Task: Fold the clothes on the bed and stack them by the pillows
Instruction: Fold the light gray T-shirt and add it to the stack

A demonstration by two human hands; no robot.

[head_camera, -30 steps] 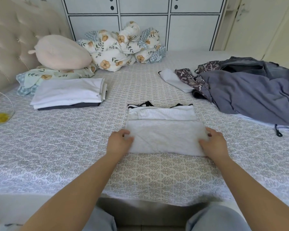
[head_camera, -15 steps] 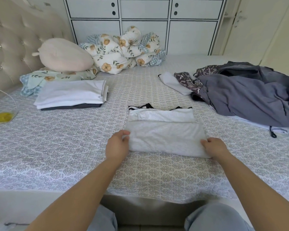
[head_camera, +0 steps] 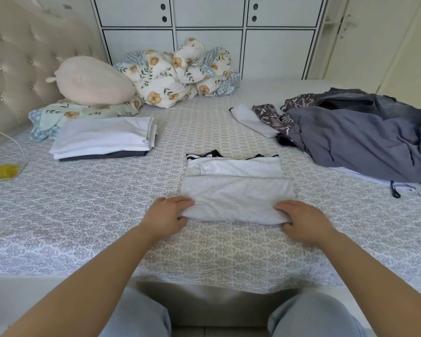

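Both the left hand (head_camera: 167, 214) and right hand (head_camera: 301, 220) gripped the grey garment's (head_camera: 236, 198) near edge, mid-fold. Next probably came carrying it to the folded stack (head_camera: 102, 137) beside the pillows (head_camera: 93, 81).

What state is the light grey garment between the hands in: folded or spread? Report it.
Folded. The light grey garment lies as a compact layered rectangle, its near edge doubled over, gripped by the left hand and right hand.

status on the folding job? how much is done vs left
Done: a folded stack lies beside the pillows. In hand: the left hand and right hand each have a grip on the near edge of a half-folded light grey garment. Left: the unfolded pile on the right.
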